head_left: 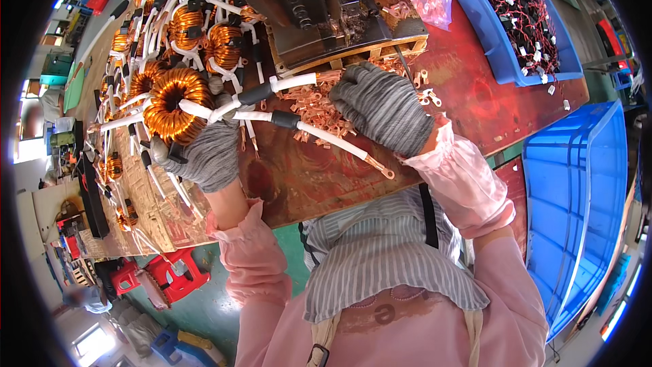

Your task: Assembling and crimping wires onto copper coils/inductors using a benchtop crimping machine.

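One gray-gloved left hand point(207, 156) has its fingers closed around a copper-wound toroidal coil point(157, 103), over the left of the worn red surface point(305, 187); the coil's near white lead point(343, 143) ends in a copper ring lug point(388, 173). The right hand point(384, 105), gloved too, curls its fingers beside a heap of copper lugs point(309, 110); whether they pinch one, I can't tell. More coils point(187, 27) crowd the far left, near a dark metal machine point(299, 10).
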A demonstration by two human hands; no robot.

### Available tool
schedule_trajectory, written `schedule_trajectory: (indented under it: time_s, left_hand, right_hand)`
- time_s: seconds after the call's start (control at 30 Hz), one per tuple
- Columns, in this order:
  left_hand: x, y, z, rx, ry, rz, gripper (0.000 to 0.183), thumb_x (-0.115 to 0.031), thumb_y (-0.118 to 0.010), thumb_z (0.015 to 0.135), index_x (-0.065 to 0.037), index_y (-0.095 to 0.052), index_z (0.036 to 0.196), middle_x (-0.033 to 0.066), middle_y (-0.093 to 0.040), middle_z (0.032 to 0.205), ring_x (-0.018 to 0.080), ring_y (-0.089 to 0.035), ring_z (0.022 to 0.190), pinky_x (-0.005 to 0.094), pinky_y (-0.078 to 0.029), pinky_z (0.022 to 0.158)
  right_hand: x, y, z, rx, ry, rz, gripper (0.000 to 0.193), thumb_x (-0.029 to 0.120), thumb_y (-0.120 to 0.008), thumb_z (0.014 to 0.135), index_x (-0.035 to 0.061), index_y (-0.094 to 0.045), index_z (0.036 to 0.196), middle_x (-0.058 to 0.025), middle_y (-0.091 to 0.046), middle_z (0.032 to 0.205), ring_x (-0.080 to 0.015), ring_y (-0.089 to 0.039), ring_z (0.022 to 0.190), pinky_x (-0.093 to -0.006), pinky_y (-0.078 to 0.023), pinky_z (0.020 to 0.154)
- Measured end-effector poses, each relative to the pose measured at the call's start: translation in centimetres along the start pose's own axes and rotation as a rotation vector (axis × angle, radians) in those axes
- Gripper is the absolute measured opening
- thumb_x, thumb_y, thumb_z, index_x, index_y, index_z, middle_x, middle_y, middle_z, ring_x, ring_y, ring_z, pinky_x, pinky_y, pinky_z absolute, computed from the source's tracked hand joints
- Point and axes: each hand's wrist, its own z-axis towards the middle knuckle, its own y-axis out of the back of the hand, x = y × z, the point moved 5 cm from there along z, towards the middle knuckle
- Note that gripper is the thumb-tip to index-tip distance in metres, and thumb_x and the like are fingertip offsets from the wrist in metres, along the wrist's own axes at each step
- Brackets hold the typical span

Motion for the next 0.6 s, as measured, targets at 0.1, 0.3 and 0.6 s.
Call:
schedule_trajectory:
  time_s: [0.1,0.3,0.6]
  left_hand:
    - [0.5,-0.8,-0.1,0.103,0.064,-0.176,0.078,-0.05,-0.058,0.065,-0.009,-0.036,0.128,0.015,-0.04,0.126,0.037,-0.041,0.11,0.0525,-0.031,0.094]
    - [0.7,-0.4,-0.2,0.049,0.057,-0.065,0.075,-0.05,-0.056,0.067,-0.01,-0.037,0.128,0.0127,-0.041,0.128,0.0353,-0.04,0.113,0.0552,-0.029,0.095]
    - [1.1,-0.7,0.1,0.0,0.05,-0.079,0.074,-0.048,-0.055,0.068,-0.008,-0.037,0.127,0.0142,-0.042,0.124,0.0363,-0.042,0.111,0.0557,-0.031,0.092]
  right_hand:
    - [-1.5,0.4,-0.2,-0.105,-0.014,0.261,0.016,0.017,-0.056,0.078,0.0072,-0.06,0.089,-0.0111,-0.059,0.082,-0.0252,-0.058,0.076,-0.0372,-0.048,0.069]
    - [-3.4,2.0,-0.5,-0.213,-0.167,0.773,0.016,0.009,-0.06,0.08,0.0031,-0.06,0.095,-0.008,-0.061,0.08,-0.017,-0.059,0.077,-0.0263,-0.047,0.069]
    - [-2.6,3.0,0.3,-0.337,-0.138,0.748,0.016,0.007,-0.059,0.08,0.0033,-0.061,0.095,-0.0083,-0.061,0.086,-0.0164,-0.059,0.078,-0.0255,-0.047,0.068]
